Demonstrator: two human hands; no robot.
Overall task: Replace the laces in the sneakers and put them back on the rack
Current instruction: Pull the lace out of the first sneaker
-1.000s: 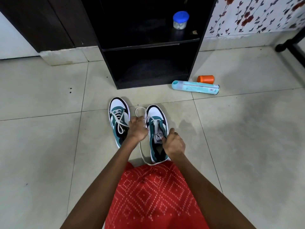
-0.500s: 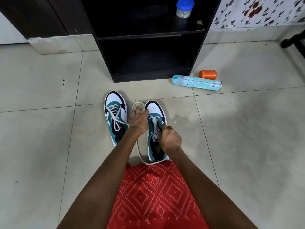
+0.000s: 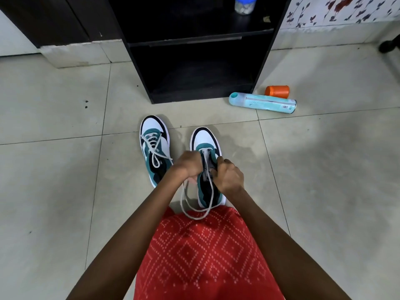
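Fingers (image 3: 195, 158) of the left hand (image 3: 187, 166) and right hand (image 3: 229, 176) are pinching the white lace (image 3: 194, 215) over the eyelets of the half-laced sneaker (image 3: 205, 139), directly beneath them. I'm reading its long axis as running away from the fingers toward the rack (image 3: 194, 94) (both hands equally near); slack is trailing behind the knuckles.

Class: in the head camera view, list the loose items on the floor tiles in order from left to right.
In order: laced sneaker → sneaker being laced → teal spray can. The orange cap overlaps the can's span, so it is omitted.
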